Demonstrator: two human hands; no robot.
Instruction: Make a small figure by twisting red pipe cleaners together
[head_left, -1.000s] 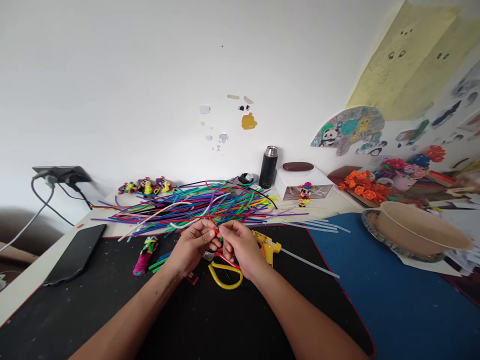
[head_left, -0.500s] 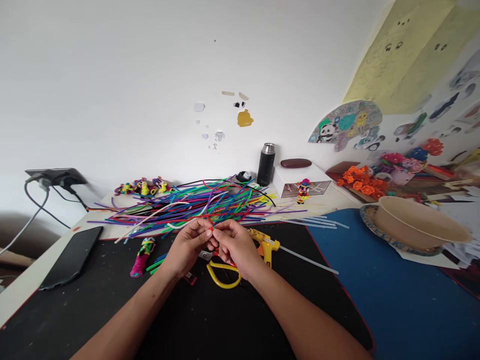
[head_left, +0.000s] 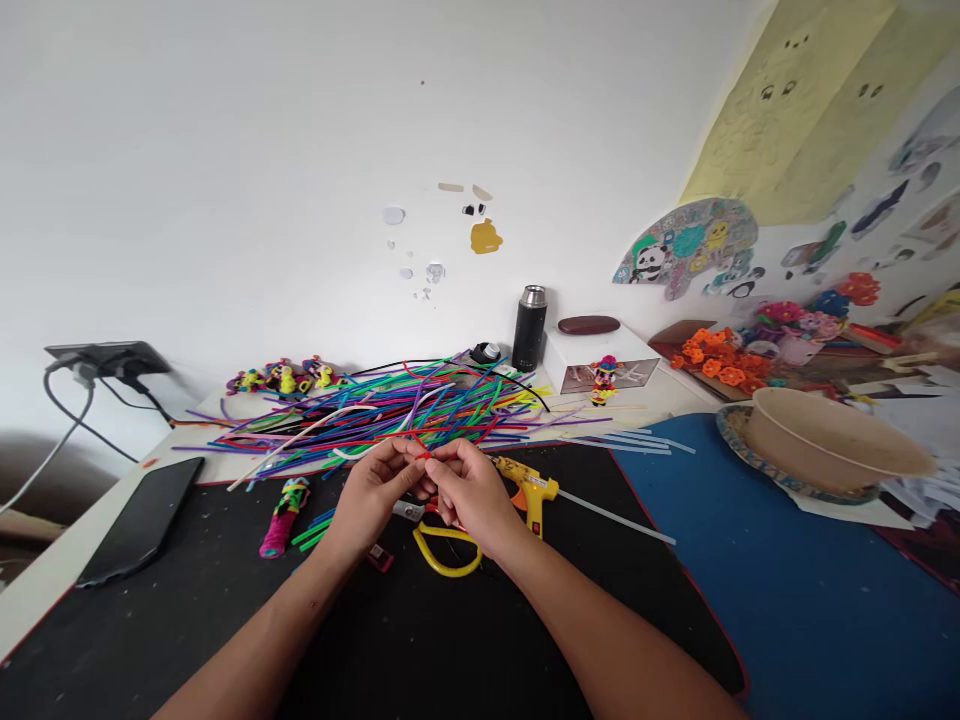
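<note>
Between the fingertips of my left hand (head_left: pixel 379 488) and my right hand (head_left: pixel 475 492) is a small red piece of pipe cleaner (head_left: pixel 425 456); both hands pinch it, and most of it is hidden. Under the hands lies a cutting tool with yellow-and-red handles (head_left: pixel 448 572), its head partly covered. Just right of my right hand rests a yellow glue gun (head_left: pixel 538 490) with a clear glue stick (head_left: pixel 619 520) in its back. A pink and green pipe-cleaner figure (head_left: pixel 283 520) lies left of my left hand, near some short green and blue pieces (head_left: pixel 313 532).
A pile of colourful pipe cleaners (head_left: pixel 405 415) spreads behind the hands. A black phone (head_left: pixel 142 525) lies at left. Behind stand a black flask (head_left: pixel 530 330), a white box (head_left: pixel 559 365) and a small figure (head_left: pixel 603 380). A beige bowl (head_left: pixel 832 440) sits at right.
Both hands stay together at nearly the same spot, with the fingers shifting slightly around the red piece. More of its red shows now. The whole view has moved a little.
</note>
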